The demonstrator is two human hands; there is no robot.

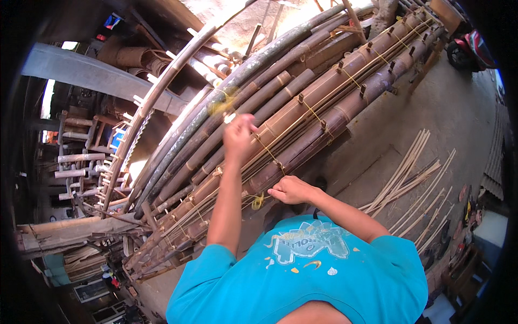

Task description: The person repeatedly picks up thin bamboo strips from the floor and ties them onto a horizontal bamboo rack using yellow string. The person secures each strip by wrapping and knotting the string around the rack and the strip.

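Over the bamboo rack, my left hand (240,137) is raised with fingers curled, slightly smeared by motion. A blurred bundle of yellow twine (222,104) shows just beyond its fingers. My right hand (293,190) is closed at the near edge of the front bamboo pole (302,155); what its fingers pinch is hidden. Beside its thumb hangs a small yellow twine loop (258,202). Thin bamboo strips (307,128) lie lengthwise between the front pole and a second thick bamboo pole (291,116). Yellow cord crosses both poles at intervals, near short upright pegs (362,89).
Several more long poles (259,62) lie behind the rack. A curved rail with pegs (141,113) stands at the left. Loose bamboo strips (407,181) are spread on the floor at right. A red motorbike (475,51) is parked at the far right.
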